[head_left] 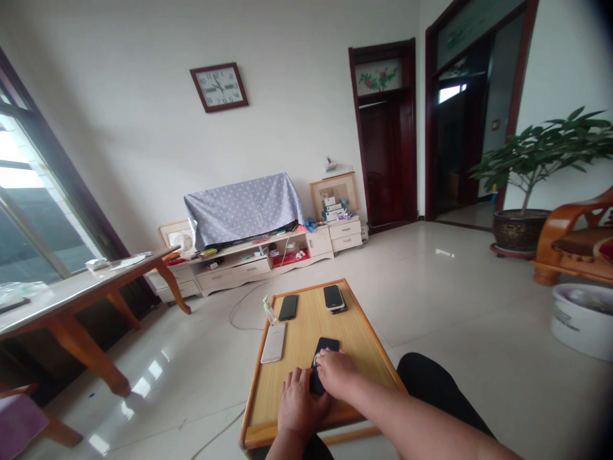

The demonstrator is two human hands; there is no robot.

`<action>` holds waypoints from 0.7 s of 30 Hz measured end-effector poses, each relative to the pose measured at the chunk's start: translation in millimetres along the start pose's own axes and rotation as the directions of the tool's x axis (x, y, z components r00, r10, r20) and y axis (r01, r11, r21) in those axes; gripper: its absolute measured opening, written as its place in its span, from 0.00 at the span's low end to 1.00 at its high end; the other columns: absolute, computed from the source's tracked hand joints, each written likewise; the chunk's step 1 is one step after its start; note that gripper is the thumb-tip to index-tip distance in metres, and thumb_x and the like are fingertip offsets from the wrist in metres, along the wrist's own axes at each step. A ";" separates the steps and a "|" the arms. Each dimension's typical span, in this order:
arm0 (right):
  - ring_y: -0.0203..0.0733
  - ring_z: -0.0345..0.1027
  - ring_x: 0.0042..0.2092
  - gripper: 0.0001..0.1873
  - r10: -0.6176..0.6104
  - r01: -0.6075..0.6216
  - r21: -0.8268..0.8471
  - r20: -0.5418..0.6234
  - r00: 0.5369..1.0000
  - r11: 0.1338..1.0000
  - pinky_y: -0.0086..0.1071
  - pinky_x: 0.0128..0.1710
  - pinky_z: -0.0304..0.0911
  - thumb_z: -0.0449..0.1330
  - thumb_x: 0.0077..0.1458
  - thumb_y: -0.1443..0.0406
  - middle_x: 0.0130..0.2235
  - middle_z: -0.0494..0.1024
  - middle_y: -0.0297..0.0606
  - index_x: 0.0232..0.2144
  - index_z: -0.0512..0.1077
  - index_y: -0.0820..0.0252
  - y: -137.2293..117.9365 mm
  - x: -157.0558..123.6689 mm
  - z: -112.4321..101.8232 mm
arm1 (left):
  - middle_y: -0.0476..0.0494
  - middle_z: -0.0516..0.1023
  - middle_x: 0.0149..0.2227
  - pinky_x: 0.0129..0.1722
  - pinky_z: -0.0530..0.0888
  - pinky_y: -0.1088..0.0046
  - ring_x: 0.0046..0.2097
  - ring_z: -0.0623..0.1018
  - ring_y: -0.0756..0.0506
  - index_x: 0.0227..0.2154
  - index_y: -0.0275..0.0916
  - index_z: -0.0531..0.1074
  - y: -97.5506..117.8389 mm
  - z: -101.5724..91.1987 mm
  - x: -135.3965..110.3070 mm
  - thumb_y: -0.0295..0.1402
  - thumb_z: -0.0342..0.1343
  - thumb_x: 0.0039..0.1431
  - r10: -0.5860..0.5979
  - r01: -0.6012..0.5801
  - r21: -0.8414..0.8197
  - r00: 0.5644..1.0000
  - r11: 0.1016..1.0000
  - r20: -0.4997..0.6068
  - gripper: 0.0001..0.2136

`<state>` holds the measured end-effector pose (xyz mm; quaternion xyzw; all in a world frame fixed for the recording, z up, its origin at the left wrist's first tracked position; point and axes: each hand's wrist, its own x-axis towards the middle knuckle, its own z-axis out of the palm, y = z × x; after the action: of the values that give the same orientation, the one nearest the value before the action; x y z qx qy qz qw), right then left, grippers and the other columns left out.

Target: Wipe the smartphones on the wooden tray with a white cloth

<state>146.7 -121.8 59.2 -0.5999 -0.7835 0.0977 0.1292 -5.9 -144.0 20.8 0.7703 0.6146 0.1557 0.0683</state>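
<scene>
A dark smartphone [328, 344] lies on the small wooden table [357, 329] in front of me. My left hand [301, 399] grips its lower left part, with the thumb across the near end. Over the phone's middle, my right hand [338, 370] is closed with bent fingers on a small white wipe [318, 356], pressed against the screen. The fingers cover much of the wipe and the phone. Farther left are a white phone [273, 343] lying face down and another dark phone [288, 307]. A small stack of phones [334, 297] lies at the far right.
A clear pump bottle [269, 310] stands at the table's left edge. Beyond the tiled floor is a low white cabinet [234, 276]. A larger table [96, 278] is on the left; a potted plant [522, 223], wooden armchair [569, 233] and white bucket [582, 326] are on the right.
</scene>
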 end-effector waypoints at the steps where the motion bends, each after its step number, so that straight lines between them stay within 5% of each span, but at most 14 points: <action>1: 0.51 0.72 0.54 0.18 0.014 -0.014 -0.005 0.001 1.000 1.000 0.41 0.56 0.61 0.50 0.63 0.64 0.52 0.79 0.46 0.45 0.79 0.56 -0.4 2.0 -1.6 | 0.44 0.73 0.48 0.52 0.62 0.65 0.52 0.68 0.39 0.49 0.47 0.71 0.4 -0.5 0.1 0.51 0.56 0.55 -0.002 0.002 0.006 1.000 1.000 0.006 0.22; 8: 0.55 0.76 0.47 0.15 0.032 -0.030 -0.026 0.082 0.996 0.999 0.42 0.50 0.65 0.54 0.61 0.62 0.42 0.83 0.52 0.38 0.81 0.59 -22.8 -3.0 -2.8 | 0.44 0.73 0.48 0.51 0.62 0.66 0.51 0.69 0.40 0.47 0.48 0.71 4.3 -7.3 -0.6 0.47 0.56 0.54 -0.010 0.010 0.026 0.999 1.000 0.031 0.18; 15: 0.48 0.72 0.55 0.18 0.059 -0.058 -0.018 0.031 0.998 0.998 0.38 0.55 0.62 0.50 0.63 0.64 0.53 0.79 0.44 0.48 0.78 0.53 -0.1 6.9 -9.6 | 0.43 0.73 0.49 0.53 0.62 0.65 0.53 0.69 0.38 0.49 0.46 0.71 5.0 -6.7 -1.4 0.54 0.56 0.53 -0.026 0.025 0.019 0.999 1.000 0.031 0.25; 21: 0.53 0.75 0.50 0.17 0.055 -0.054 -0.018 0.059 0.997 0.998 0.40 0.51 0.64 0.52 0.62 0.63 0.46 0.81 0.51 0.42 0.80 0.60 -13.0 5.4 2.5 | 0.43 0.73 0.49 0.52 0.62 0.65 0.52 0.69 0.39 0.47 0.47 0.71 6.0 -9.4 -1.8 0.50 0.56 0.55 -0.005 0.004 0.022 0.999 1.000 0.039 0.20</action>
<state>132.6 -120.0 61.3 -0.6188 -0.7712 0.1128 0.0981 -3.8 -148.0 31.1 0.7726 0.6164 0.1338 0.0720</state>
